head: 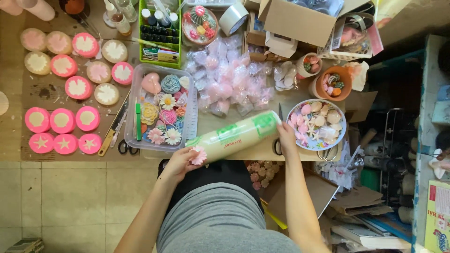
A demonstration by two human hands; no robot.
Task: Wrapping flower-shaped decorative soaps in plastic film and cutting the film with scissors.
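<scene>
Item 1: grey-clad torso and two bare forearms at the near edge of the desk (pixel 220 122).

Item 2: left hand (pixel 180 163), fingers curled, pinching a small pink flower piece (pixel 198 155) against the near end of the wrap roll.

Item 3: roll of clear wrap (pixel 234 136), pale with green print, held level and slanting over the desk's near edge.

Item 4: right hand (pixel 287 138), fingers closed around the roll's far end, just beside the patterned plate (pixel 341 136) of shell-shaped pieces.

Item 5: clear plastic tray (pixel 133 84) of coloured flower pieces, unwrapped, left of the roll; scissors (pixel 125 147) by its near corner.

Item 6: heap of small wrapped pink pieces (pixel 229 79), mid-desk, behind the roll.

Item 7: round pink and cream moulded discs (pixel 62 120), rows at the left edge.

Item 8: terracotta pot (pixel 334 83) and cardboard box (pixel 300 18), far right corner.

Status, judged: many pieces are wrapped already; the flower in hand, the tray and the plate remain bare. No film is visibly drawn from the roll.
</scene>
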